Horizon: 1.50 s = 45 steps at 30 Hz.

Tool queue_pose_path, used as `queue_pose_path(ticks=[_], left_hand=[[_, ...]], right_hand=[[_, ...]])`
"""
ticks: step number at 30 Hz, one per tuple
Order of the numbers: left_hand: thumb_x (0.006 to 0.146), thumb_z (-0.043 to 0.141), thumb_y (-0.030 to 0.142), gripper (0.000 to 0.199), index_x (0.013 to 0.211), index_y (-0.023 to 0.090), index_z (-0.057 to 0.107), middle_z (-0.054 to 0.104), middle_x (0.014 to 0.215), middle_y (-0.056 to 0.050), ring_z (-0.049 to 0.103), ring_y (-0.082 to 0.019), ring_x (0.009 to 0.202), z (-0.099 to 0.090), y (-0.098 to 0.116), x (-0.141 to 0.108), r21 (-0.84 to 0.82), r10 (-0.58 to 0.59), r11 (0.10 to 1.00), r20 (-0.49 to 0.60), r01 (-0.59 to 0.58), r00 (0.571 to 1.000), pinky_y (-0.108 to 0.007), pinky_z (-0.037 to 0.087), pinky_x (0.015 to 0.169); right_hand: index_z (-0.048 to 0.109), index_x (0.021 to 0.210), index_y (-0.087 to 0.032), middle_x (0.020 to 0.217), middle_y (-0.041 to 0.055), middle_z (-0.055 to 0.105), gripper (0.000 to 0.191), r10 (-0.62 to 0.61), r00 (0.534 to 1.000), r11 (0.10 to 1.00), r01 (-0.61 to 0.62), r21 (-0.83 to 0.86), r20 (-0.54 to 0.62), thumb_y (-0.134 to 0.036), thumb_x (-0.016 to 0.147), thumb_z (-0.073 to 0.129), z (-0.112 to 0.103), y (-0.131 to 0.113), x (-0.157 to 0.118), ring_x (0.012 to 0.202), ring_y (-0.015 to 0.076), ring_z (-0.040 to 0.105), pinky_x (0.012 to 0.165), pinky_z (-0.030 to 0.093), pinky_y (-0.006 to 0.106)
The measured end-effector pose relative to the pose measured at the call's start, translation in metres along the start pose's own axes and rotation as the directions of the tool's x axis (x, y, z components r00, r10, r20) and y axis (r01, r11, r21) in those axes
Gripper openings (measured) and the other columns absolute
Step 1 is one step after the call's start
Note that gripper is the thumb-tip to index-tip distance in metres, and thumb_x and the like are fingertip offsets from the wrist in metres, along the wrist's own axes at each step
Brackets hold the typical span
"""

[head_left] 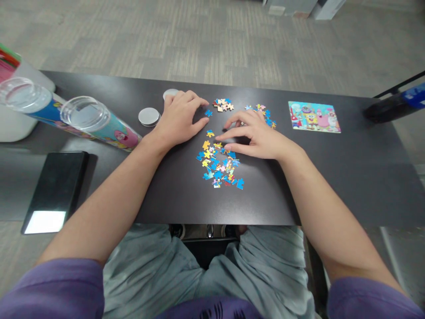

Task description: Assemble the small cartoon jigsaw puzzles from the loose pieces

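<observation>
Blue puzzle piece (208, 113) at the fingertips of the left hand (182, 116), thumb and index parted around it; grip on it unclear. Right hand (255, 135) half open, fingers spread just above the near puzzle pile (219, 166). Beyond: two smaller puzzle clusters, one pale-backed (223, 105), one mostly blue (270, 122). Farther right on the dark worktop (361, 177), cartoon picture card (314, 117). Left: round lids (149, 116), clear-topped tubes (113, 130), black tablet-like slab (55, 190).

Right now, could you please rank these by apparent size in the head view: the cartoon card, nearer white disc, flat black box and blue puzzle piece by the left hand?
1. Flat black box
2. Cartoon card
3. Nearer white disc
4. Blue puzzle piece
</observation>
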<state>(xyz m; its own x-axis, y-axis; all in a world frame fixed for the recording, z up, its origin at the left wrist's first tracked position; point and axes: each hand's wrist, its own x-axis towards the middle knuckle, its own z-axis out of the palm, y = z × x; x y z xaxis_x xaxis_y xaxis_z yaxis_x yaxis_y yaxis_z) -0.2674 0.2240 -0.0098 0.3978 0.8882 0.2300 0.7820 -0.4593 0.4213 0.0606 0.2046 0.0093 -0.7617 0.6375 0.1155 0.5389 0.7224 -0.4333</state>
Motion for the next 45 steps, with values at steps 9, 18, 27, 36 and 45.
queue_pose_path(ticks=[9,18,27,36,45], left_hand=[[0.116,0.075,0.046,0.03,0.136,0.037,0.095,0.086,0.154,-0.014,0.074,-0.047,0.152,-0.003,0.004,0.001,-0.016,0.001,1.0,0.01,-0.001,1.0,-0.081,0.046,0.14],[0.106,0.088,0.043,0.021,0.123,0.039,0.099,0.088,0.147,-0.008,0.075,-0.039,0.147,-0.015,0.008,0.0,-0.151,0.12,0.984,0.164,-0.096,0.979,-0.072,0.039,0.141],[0.107,0.08,0.041,0.026,0.125,0.042,0.099,0.091,0.146,-0.003,0.079,-0.033,0.138,-0.02,0.006,0.002,-0.219,0.194,0.965,0.233,-0.143,0.953,-0.063,0.047,0.137],[0.115,0.073,0.044,0.038,0.148,0.033,0.091,0.085,0.156,-0.015,0.077,-0.041,0.144,0.0,0.003,0.0,-0.049,0.074,0.996,0.004,-0.074,0.997,-0.07,0.049,0.132],[0.114,0.086,0.05,0.028,0.134,0.033,0.094,0.086,0.147,-0.012,0.076,-0.038,0.14,-0.002,0.014,-0.001,-0.102,0.074,0.992,0.04,-0.07,0.996,-0.068,0.045,0.133]], right_hand=[[0.092,0.162,-0.044,0.153,0.0139,0.081,0.048,0.148,0.984,0.977,-0.161,-0.138,-0.101,-0.065,0.127,0.068,0.0,0.004,-0.003,0.141,0.0481,0.069,0.129,0.046,0.073],[0.084,0.173,-0.037,0.168,0.0169,0.079,0.057,0.203,0.967,0.948,-0.234,-0.215,-0.157,-0.067,0.128,0.068,0.007,0.003,0.002,0.15,0.0532,0.069,0.128,0.048,0.075],[0.072,0.187,-0.039,0.199,0.0091,0.067,0.084,0.176,0.981,0.968,-0.188,-0.167,-0.087,-0.092,0.13,0.04,0.017,-0.005,0.013,0.174,0.0552,0.056,0.144,0.03,0.082],[0.085,0.174,-0.045,0.182,0.0037,0.083,0.062,0.06,0.998,0.997,-0.059,-0.058,0.006,-0.079,0.127,0.063,0.006,-0.011,0.012,0.162,0.0498,0.068,0.138,0.042,0.077],[0.082,0.171,-0.036,0.173,0.0149,0.082,0.064,0.206,0.953,0.951,-0.249,-0.183,-0.224,-0.076,0.13,0.052,0.011,-0.001,0.008,0.154,0.0526,0.066,0.129,0.044,0.075]])
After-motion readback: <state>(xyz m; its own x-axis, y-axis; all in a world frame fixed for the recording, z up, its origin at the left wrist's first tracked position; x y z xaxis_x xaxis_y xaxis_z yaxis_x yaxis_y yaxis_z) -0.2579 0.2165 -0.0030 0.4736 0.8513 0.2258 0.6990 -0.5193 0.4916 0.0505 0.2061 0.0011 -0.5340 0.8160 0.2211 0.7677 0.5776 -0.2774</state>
